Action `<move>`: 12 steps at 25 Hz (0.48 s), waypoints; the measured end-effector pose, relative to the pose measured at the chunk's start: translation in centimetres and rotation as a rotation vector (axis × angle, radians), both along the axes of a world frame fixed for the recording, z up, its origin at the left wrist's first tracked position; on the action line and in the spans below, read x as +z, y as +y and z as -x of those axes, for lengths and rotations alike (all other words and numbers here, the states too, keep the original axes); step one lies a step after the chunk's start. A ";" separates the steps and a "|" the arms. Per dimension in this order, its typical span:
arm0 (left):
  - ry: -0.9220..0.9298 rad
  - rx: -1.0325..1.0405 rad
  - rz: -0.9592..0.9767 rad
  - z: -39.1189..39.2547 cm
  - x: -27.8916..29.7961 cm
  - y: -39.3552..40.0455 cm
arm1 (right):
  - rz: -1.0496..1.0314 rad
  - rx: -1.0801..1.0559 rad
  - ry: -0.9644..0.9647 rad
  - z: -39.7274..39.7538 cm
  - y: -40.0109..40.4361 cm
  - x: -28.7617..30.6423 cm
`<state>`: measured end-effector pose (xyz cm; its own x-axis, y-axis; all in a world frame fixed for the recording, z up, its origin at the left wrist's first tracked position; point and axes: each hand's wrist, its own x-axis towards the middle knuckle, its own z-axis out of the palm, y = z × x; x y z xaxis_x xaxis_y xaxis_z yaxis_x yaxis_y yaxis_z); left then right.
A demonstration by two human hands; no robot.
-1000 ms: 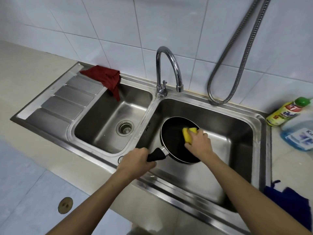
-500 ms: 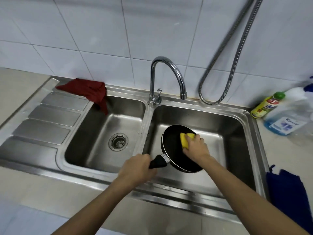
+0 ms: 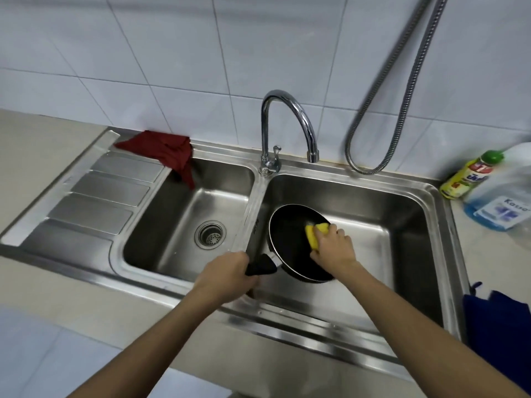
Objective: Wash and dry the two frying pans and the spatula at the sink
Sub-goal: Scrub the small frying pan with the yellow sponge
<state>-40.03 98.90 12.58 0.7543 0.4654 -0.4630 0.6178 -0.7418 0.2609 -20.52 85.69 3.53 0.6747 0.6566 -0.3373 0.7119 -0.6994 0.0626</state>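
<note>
The left hand (image 3: 227, 275) is gripping the handle of the pan (image 3: 290, 242), tilted in the right basin, while the right hand (image 3: 333, 247) is pressing a sponge (image 3: 316, 232) inside. Hard scrubbing is likely risking the handle twisting loose.

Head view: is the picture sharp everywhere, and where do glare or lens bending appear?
Head view: centre fairly sharp, with the frying pan, yellow sponge and both hands readable; the edges are soft, so the bottles' labels blur; bright glare on the tap and right basin floor; wide-angle bending curves the tile lines and sink rim; shadows are soft.
</note>
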 end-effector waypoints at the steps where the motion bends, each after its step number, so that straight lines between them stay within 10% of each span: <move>1: -0.008 0.043 0.019 -0.2 0.0 0.0 | 0.044 0.069 -0.049 -0.4 -0.9 0.1; 7: 0.071 -0.014 -0.091 -1.8 0.0 -3.8 | -0.272 0.077 0.710 -0.5 -1.0 0.8; 12: 0.050 -0.077 -0.223 -2.6 1.0 -4.9 | -0.303 -0.038 0.176 -0.6 -2.3 -1.5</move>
